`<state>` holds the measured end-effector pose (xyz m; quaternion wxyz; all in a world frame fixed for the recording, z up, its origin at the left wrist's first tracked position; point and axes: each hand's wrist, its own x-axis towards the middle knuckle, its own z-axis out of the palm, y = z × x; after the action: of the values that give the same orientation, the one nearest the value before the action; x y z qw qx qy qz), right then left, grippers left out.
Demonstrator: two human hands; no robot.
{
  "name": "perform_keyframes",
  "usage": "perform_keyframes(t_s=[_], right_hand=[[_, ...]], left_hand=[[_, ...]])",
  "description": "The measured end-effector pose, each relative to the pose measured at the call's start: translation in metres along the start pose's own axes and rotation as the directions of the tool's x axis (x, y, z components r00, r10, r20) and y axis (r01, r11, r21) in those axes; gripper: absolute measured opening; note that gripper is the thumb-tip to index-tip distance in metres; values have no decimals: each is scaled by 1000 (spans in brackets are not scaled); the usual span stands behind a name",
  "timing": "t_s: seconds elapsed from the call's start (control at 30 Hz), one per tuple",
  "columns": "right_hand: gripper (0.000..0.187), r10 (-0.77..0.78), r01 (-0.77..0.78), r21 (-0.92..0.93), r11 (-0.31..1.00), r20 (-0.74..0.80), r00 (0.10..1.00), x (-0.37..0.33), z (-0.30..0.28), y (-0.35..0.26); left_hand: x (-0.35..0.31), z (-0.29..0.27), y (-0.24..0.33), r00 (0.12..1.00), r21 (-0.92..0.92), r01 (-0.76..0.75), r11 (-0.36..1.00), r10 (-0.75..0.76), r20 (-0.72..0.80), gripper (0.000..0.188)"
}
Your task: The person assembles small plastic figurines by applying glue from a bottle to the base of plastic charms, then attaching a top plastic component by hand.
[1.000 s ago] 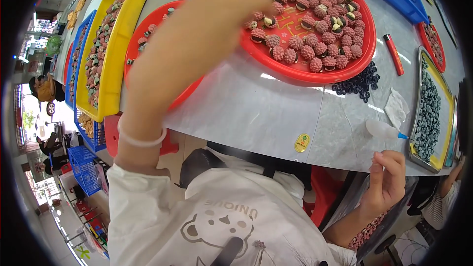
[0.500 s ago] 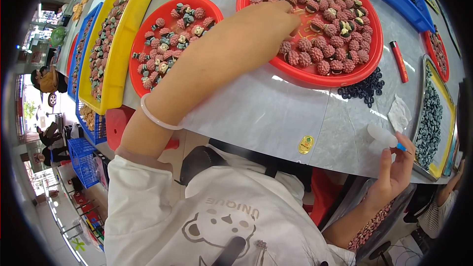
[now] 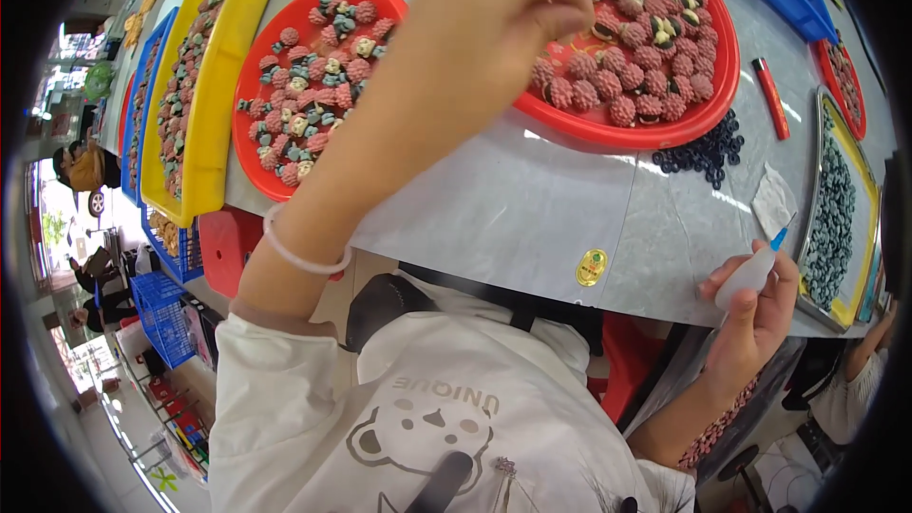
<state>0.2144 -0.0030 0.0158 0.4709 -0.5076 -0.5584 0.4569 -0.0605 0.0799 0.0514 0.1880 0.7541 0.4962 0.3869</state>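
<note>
My left hand [image 3: 518, 5] is above the left part of a large round red tray [image 3: 608, 139]. Its thumb and fingers are pinched together, and I cannot make out what is between them. The tray holds many knobbly pink pieces [image 3: 622, 66], some with cream and dark parts. At the table's front edge on the right, my right hand [image 3: 755, 318] is closed around a small translucent squeeze bottle [image 3: 747, 277]. The bottle's blue needle tip [image 3: 779, 238] points up and away. A crumpled white tissue [image 3: 774, 198] lies just beyond it.
A second red tray [image 3: 239, 138] of pink and grey-blue pieces sits left, beside a yellow bin [image 3: 214, 147]. Small dark rings [image 3: 708, 154] are piled by the large tray. A red tube [image 3: 770, 98] and a metal-edged tray of dark pieces [image 3: 828, 218] lie right.
My left hand has lifted up and left from the pieces in the large tray. My right hand has turned the bottle, so its blue tip now points up and away.
</note>
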Motion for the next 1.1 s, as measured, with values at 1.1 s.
perform_keyframes(t_s=[1.1], right_hand=[[46,-90,89,38,995,28,996,13,-10,-15]], left_hand=[[-78,75,44,832,-858,502,113,-335,442,33]])
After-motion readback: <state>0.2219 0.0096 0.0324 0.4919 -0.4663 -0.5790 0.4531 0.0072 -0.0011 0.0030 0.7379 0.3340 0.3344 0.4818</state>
